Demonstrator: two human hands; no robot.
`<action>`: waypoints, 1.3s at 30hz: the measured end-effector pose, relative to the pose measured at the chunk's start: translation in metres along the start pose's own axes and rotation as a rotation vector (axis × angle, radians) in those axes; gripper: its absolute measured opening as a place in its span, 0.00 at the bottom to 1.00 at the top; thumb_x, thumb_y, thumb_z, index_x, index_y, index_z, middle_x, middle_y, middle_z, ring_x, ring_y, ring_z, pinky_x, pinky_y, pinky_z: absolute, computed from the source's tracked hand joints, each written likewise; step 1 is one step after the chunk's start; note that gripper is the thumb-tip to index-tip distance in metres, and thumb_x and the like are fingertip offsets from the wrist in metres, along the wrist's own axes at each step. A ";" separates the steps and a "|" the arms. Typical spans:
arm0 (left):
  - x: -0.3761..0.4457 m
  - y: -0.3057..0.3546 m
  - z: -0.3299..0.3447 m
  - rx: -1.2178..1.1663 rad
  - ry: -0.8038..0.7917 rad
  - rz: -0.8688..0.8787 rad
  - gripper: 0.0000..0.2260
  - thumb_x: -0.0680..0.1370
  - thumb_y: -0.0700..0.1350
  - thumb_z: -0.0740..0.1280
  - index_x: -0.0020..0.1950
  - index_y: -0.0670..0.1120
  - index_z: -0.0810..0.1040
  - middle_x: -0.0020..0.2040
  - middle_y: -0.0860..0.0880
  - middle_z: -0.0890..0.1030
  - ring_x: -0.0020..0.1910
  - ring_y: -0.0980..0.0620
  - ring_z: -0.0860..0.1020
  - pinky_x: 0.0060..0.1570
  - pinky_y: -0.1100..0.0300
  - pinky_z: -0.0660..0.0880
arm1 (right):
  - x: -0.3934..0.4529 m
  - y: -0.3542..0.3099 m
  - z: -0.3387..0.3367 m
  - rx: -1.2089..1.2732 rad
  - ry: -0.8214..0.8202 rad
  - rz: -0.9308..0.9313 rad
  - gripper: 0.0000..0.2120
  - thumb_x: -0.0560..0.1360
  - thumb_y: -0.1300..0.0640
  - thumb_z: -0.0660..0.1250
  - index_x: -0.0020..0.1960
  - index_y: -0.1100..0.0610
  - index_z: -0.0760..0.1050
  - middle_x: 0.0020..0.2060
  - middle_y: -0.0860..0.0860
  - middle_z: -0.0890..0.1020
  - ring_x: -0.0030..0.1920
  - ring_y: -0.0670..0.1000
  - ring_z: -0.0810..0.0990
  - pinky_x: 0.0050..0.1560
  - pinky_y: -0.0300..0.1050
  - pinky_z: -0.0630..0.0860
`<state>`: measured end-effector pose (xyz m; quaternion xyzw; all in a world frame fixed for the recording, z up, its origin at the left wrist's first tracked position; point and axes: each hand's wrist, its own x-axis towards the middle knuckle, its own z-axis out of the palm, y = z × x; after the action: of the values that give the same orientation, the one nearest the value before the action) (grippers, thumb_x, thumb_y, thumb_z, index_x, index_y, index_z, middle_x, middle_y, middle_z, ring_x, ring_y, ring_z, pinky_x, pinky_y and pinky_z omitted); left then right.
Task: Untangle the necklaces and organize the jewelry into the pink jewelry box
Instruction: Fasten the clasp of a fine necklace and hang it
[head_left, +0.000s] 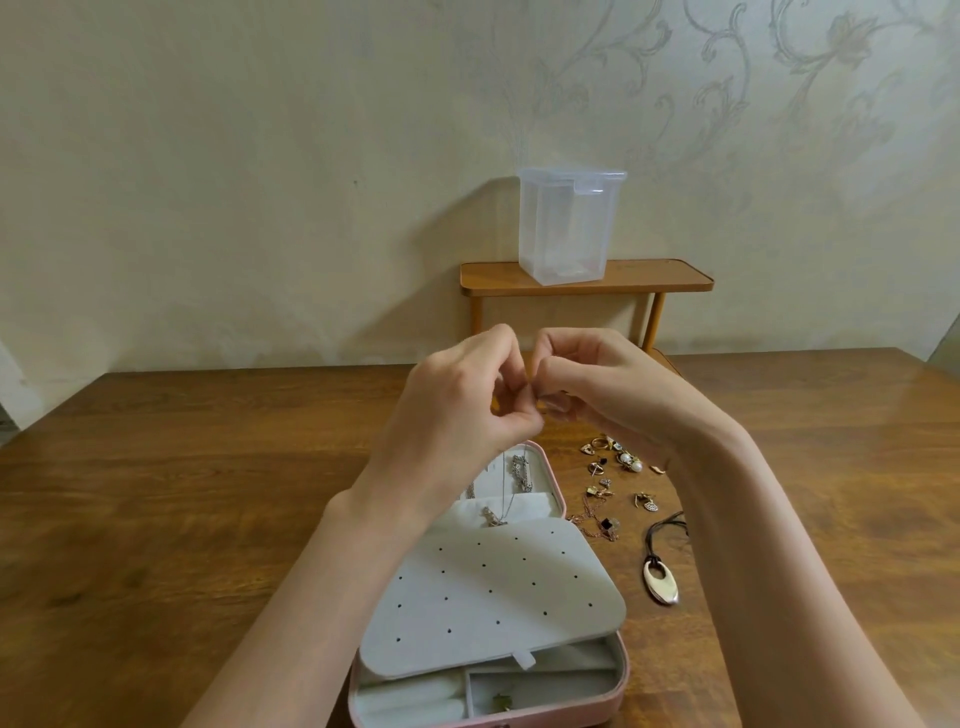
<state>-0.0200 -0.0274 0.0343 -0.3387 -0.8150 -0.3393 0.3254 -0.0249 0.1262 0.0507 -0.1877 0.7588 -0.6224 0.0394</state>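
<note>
**Pink jewelry box open below two hands working a tiny piece**

Pink-edged and lined in pale grey, the jewelry box (550, 699) lies open on a wooden table (156, 493), close to the viewer and slightly right of centre. A grey perforated earring panel (493, 592) is folded across its middle. Silver chains (519, 473) hang in the lid section at the far end, and a small gold item (501, 701) sits in a near compartment.

Both hands are raised above the far end of the box, fingertips meeting. The left hand (467, 400) has its thumb and forefinger curled together as if pinching something very small; the right hand (597, 384) mirrors it, fingers bent inward. What they hold is too small to identify, possibly a fine chain or an earring.

Loose jewelry lies just right of the box: a cluster of earrings and rings (615, 462), a tangled rose-gold chain (597, 522), and nearer the viewer a black cord necklace with a large oval pendant (660, 579), its long axis pointing roughly away from the viewer.

This pile sits directly beneath the right forearm, so the right hand looks nearer for the next pick-up, while the box lies below the left hand.

Against the wall, a clear plastic container (569, 228) stands on a small wooden shelf (670, 275).
</note>
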 end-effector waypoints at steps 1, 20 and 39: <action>0.000 0.001 0.000 -0.009 0.003 0.002 0.05 0.68 0.39 0.67 0.38 0.42 0.71 0.33 0.51 0.75 0.35 0.53 0.73 0.32 0.63 0.70 | 0.000 0.000 0.000 -0.004 0.002 -0.005 0.10 0.70 0.68 0.63 0.32 0.59 0.69 0.26 0.50 0.70 0.30 0.47 0.66 0.33 0.40 0.63; -0.001 0.004 0.000 -0.349 -0.027 -0.219 0.19 0.72 0.33 0.68 0.45 0.52 0.61 0.36 0.51 0.76 0.35 0.50 0.75 0.34 0.58 0.76 | -0.003 -0.003 -0.001 -0.046 0.063 -0.082 0.08 0.73 0.71 0.62 0.36 0.65 0.76 0.25 0.52 0.72 0.27 0.47 0.67 0.29 0.37 0.64; 0.007 0.018 -0.021 -0.774 0.182 -0.538 0.16 0.73 0.34 0.68 0.48 0.51 0.65 0.33 0.55 0.81 0.35 0.58 0.80 0.28 0.66 0.74 | -0.012 -0.026 0.004 -0.335 0.168 -0.322 0.03 0.69 0.61 0.73 0.43 0.57 0.83 0.35 0.48 0.84 0.34 0.42 0.80 0.37 0.33 0.75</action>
<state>-0.0041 -0.0314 0.0574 -0.1808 -0.6556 -0.7184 0.1462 -0.0064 0.1223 0.0732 -0.2578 0.8124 -0.4994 -0.1553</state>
